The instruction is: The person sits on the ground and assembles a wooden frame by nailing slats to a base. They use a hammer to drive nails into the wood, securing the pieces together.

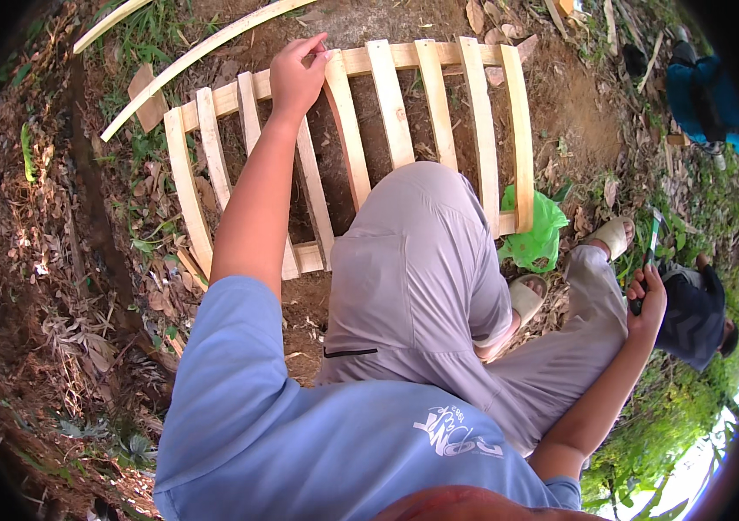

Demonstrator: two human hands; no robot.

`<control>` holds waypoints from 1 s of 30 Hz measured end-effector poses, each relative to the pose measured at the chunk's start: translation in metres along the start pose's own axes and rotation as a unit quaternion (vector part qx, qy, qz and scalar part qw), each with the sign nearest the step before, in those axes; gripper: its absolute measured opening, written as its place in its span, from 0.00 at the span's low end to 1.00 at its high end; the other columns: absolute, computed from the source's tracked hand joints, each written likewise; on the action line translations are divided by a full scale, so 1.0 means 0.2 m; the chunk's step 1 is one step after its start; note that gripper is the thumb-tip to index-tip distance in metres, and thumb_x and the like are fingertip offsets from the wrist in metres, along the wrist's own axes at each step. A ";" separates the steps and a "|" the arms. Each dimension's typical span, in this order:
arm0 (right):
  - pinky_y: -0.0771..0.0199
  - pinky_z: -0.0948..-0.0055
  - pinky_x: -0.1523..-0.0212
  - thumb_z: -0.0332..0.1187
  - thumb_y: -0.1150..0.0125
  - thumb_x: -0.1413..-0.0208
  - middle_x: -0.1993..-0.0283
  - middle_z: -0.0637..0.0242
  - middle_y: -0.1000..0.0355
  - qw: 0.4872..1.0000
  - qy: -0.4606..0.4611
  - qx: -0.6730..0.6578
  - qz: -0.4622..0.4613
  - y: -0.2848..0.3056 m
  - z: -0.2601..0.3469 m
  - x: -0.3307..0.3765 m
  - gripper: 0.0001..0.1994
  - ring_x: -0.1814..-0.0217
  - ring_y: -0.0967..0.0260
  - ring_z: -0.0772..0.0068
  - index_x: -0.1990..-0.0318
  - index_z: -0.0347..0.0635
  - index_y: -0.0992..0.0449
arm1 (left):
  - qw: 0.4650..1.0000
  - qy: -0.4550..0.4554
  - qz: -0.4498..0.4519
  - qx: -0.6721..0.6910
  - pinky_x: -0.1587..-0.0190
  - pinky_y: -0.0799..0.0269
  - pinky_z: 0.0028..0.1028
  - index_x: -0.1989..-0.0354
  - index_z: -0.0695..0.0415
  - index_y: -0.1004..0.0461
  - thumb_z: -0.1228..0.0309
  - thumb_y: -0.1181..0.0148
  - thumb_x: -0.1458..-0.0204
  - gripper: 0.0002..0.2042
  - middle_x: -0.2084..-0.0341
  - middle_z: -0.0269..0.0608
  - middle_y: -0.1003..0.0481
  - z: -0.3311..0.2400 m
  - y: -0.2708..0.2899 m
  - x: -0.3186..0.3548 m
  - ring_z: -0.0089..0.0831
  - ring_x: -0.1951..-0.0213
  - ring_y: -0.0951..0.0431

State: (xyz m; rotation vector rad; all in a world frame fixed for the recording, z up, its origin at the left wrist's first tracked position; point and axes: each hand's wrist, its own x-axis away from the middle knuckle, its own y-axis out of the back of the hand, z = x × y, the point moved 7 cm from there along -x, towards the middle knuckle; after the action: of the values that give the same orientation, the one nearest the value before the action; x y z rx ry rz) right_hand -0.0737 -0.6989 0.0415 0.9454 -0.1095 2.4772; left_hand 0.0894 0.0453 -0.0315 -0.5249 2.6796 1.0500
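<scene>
A wooden slatted panel (391, 113) lies on the ground in front of me, its pale slats crossing two long rails. My left hand (296, 80) is over the far rail, thumb and fingers pinched together at the end of a middle slat (347, 130). Whatever is between those fingertips is too small to make out. Out to the right, my right hand (647, 300) is closed round the black grip of a hammer (652, 236), its head pointing up and away from the panel. My bent knee covers part of the near rail and several slat ends.
A bright green plastic bag (536, 231) sits by the panel's right corner. Two loose curved wood strips, one a long strip (204, 65), lie at the far left. On the right are a person in dark clothing (695, 317) and another in blue (710, 102). Leaves and grass cover the soil.
</scene>
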 end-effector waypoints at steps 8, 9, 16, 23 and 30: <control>0.37 0.78 0.81 0.31 0.45 0.26 0.70 0.74 0.35 0.982 0.103 0.156 -0.031 -0.27 0.06 0.18 0.06 0.81 0.43 0.86 0.49 0.41 0.26 | 1.000 0.005 0.001 -0.006 0.57 0.22 0.33 0.47 0.46 0.12 0.71 0.31 0.42 0.15 0.64 0.34 0.15 0.01 -0.01 0.00 0.34 0.63 0.16; 0.38 0.79 0.82 0.31 0.45 0.26 0.70 0.74 0.35 0.981 0.106 0.161 -0.016 -0.39 0.07 0.23 0.07 0.81 0.44 0.86 0.47 0.41 0.26 | 1.000 0.003 -0.003 -0.009 0.57 0.22 0.34 0.47 0.46 0.12 0.71 0.31 0.42 0.14 0.64 0.34 0.15 0.01 -0.01 0.00 0.34 0.63 0.16; 0.41 0.81 0.83 0.31 0.45 0.25 0.70 0.76 0.35 0.977 0.041 0.118 0.170 -1.34 0.08 0.57 0.16 0.82 0.45 0.88 0.34 0.39 0.29 | 0.999 0.006 0.008 -0.035 0.55 0.23 0.30 0.45 0.49 0.13 0.70 0.31 0.41 0.15 0.64 0.36 0.16 0.01 -0.01 0.00 0.30 0.63 0.17; 0.36 0.75 0.82 0.32 0.44 0.27 0.74 0.76 0.36 0.890 0.102 0.326 0.301 -2.06 -0.01 0.65 0.22 0.82 0.41 0.84 0.29 0.38 0.28 | 0.999 0.027 0.002 -0.034 0.50 0.21 0.33 0.41 0.53 0.16 0.67 0.29 0.42 0.20 0.62 0.36 0.14 0.02 -0.01 0.00 0.33 0.58 0.14; 0.27 0.60 0.72 0.36 0.45 0.27 0.75 0.62 0.30 0.803 0.270 0.430 0.313 -2.58 0.08 0.66 0.14 0.78 0.31 0.69 0.44 0.37 0.22 | 0.998 0.048 -0.031 0.011 0.46 0.22 0.35 0.39 0.57 0.19 0.66 0.28 0.44 0.23 0.62 0.38 0.13 0.04 0.00 0.00 0.36 0.56 0.13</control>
State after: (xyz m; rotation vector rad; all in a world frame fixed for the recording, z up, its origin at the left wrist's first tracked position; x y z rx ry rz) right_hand 0.0915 -0.1952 0.0901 0.4590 1.1632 3.3764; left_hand 0.0899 0.0508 -0.0360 -0.6652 2.7343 1.0014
